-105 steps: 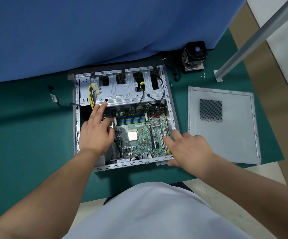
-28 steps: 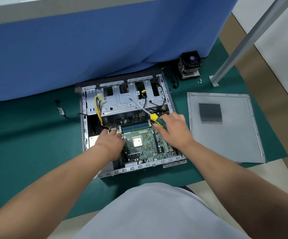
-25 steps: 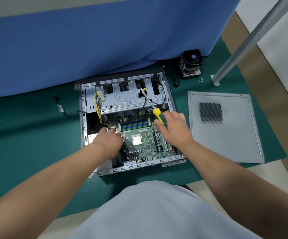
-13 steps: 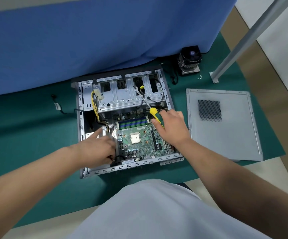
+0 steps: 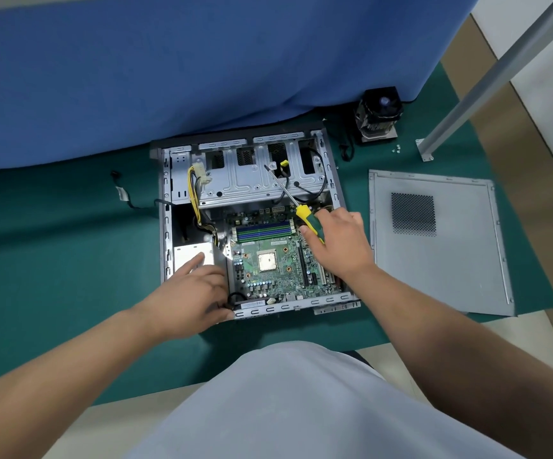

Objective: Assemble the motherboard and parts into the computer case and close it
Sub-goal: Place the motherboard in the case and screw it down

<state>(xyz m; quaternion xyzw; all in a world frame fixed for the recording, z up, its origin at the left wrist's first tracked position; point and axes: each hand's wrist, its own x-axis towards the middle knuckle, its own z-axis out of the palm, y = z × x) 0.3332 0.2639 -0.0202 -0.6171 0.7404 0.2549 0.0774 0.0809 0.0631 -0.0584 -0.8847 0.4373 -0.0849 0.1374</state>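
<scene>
An open grey computer case (image 5: 165,207) lies flat on the green mat. The green motherboard (image 5: 270,263) sits inside it, its bare CPU socket in the middle. My right hand (image 5: 338,241) grips a yellow-and-green screwdriver (image 5: 306,218), whose shaft points up-left over the drive cage (image 5: 245,183). My left hand (image 5: 190,294) rests at the case's near-left corner with the forefinger stretched toward the power supply (image 5: 190,255); whether it holds anything is hidden.
The loose side panel (image 5: 434,260) lies right of the case. A CPU cooler (image 5: 379,115) stands behind, with small screws (image 5: 396,149) beside it. A metal post (image 5: 487,84) rises at the far right. A blue cloth (image 5: 202,67) hangs behind. A loose cable (image 5: 124,195) lies left.
My left hand has drawn back from the motherboard's left edge to the case's near-left corner. The right hand keeps the screwdriver, its shaft now angled up over the drive cage.
</scene>
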